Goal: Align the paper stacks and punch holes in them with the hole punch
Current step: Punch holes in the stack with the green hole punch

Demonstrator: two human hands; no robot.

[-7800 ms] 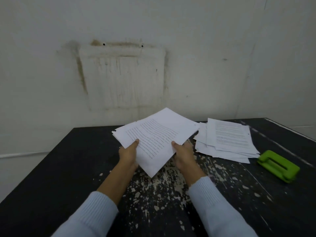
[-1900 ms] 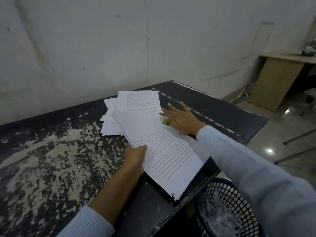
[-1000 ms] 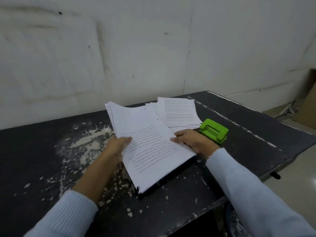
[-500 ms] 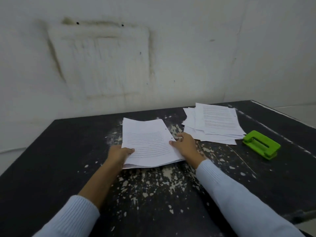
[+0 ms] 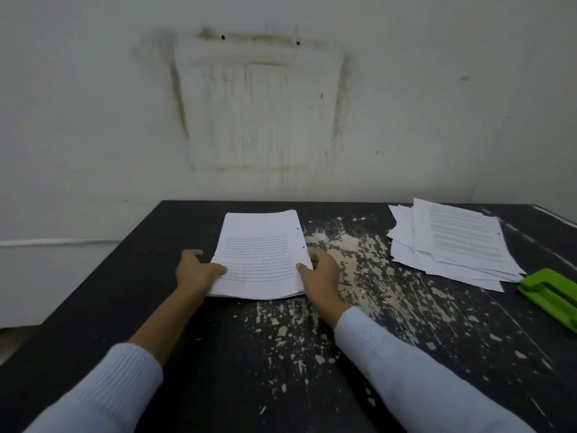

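**One stack squared and apparently punched; the loose pile waits**

The black table [image 5: 125,292], its paint chipped white down the middle, carries everything the task needs and stands against a stained wall [image 5: 93,120]. The largest spread of paper is the loose pile [image 5: 449,245] at the far right. Its sheets fan out at several angles with corners poking past one another, so it is plainly not aligned. One dark dot shows near the right edge of its top sheet, but I cannot tell whether that is a punched hole or whether the sheets beneath have any.

The neat stack [image 5: 260,254] lies flat near the middle of the table, well apart from the loose pile. Its edges line up closely, with only a slight stagger along the near edge. Both hands hold it. The left hand [image 5: 195,270] grips the left edge, thumb laid over the top sheet and fingers curled at the side. The right hand [image 5: 321,273] grips the right edge the same way, thumb on top and fingers tucked beside the paper.

The green hole punch [image 5: 552,292] sits at the right border of the view, just beside the near corner of the loose pile. No hand is on it, and it is partly cut off.

Smallest of all, two dark dots sit along the right edge of the neat stack, and I read them as punched holes. On that reading this stack is finished. What remains is to square up the loose pile and punch it.
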